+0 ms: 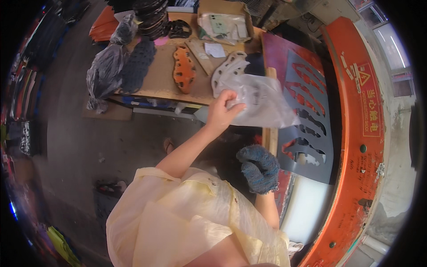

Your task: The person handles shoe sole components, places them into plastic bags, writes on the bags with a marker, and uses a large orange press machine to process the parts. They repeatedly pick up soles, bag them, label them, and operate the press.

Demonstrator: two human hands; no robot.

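My bare left hand (224,112) pinches the near left edge of a translucent plastic bag (262,100) between thumb and fingers. The bag hangs over the table's right front corner and overlaps a pale perforated clog-like shoe piece (231,64). Whether that piece reaches inside the bag, I cannot tell. My right hand (259,169) wears a blue-grey knitted glove and hovers lower right, close to my body. Its fingers curl loosely, with a gap to the thumb and nothing visible between them. An orange slotted sole-shaped piece (183,70) lies on the table, left of the pale piece.
The brown table (164,66) carries plastic-wrapped bundles (106,71), dark textured soles (138,66), stacked black shoe parts (151,20) and a cardboard box (224,9). On the right, a grey sheet with cut-outs (307,115) lies beside an orange machine frame (356,133).
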